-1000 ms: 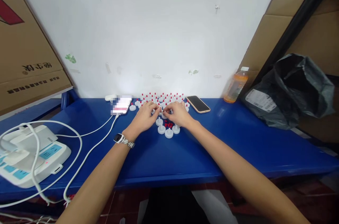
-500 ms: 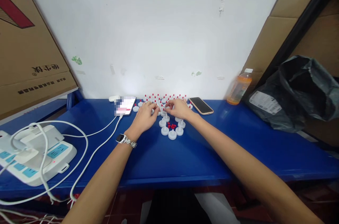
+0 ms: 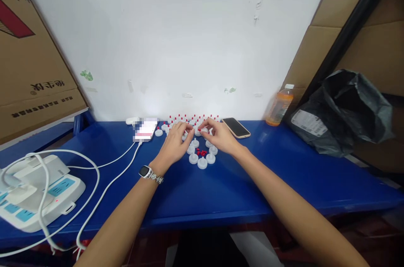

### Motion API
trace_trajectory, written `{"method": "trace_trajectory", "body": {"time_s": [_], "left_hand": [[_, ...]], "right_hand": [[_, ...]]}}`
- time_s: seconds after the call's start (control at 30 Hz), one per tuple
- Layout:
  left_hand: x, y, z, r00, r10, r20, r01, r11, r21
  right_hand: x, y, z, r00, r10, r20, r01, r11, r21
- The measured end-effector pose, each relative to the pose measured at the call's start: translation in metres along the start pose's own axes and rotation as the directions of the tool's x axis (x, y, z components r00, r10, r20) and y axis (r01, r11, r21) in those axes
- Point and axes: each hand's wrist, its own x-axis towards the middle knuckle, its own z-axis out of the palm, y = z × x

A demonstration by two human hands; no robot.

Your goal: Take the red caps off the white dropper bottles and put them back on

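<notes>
We've got both hands parked over the pile of white caps (image 3: 202,161) on the blue table (image 3: 221,191), pretty much dead centre of the view. Our left hand (image 3: 175,145), with the wristwatch (image 3: 145,172) at its 7 o'clock, has its fingers curled in and the fingertips drawn together at 1 o'clock, right at the caps. It looks like it's pinching one of the small pieces, but it's too tiny for us to tell which. Our right hand (image 3: 221,137) sits just beside it at 3 o'clock, fingers loosely bent and drawn toward the thumb, fingertips meeting the left ones over the caps.

The caps with red tips (image 3: 189,118) stand in rows at 12 o'clock from the hands, by the wall. A few loose red bits (image 3: 201,153) lie ringed by plain white caps at 6 o'clock from the fingertips.

Other stuff: a phone on a white cable (image 3: 145,129) at 10 o'clock of the left hand, a dark phone (image 3: 236,127) at 2 o'clock of the right, an orange bottle (image 3: 279,106) and a black bag (image 3: 347,111) further right, and a power strip (image 3: 34,191) far left.
</notes>
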Motion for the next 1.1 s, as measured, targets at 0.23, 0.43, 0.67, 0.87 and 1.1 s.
{"method": "trace_trajectory", "body": {"time_s": [0.23,0.43,0.67,0.87,1.1], "left_hand": [[0.004,0.011,0.016,0.973,0.171,0.155,-0.203,0.954,0.22],[0.007,0.017,0.017,1.0,-0.001,-0.023,0.001,1.0,0.024],[0.007,0.011,0.018,0.981,0.098,0.168,-0.114,0.989,0.092],[0.001,-0.003,0.016,0.952,0.073,0.297,-0.104,0.99,0.091],[0.001,-0.007,0.0,0.98,-0.013,0.201,0.018,1.0,-0.022]], "right_hand": [[-0.016,-0.008,0.005,0.999,-0.027,-0.023,0.028,0.998,0.061],[-0.016,-0.003,-0.007,0.981,-0.155,-0.115,0.148,0.986,-0.071],[-0.013,0.014,-0.014,0.97,0.005,-0.242,-0.019,0.998,-0.055],[-0.011,0.016,-0.002,0.978,0.002,-0.208,-0.033,0.988,-0.148],[-0.003,0.019,0.003,0.998,0.057,-0.016,-0.058,0.927,-0.371]]}}
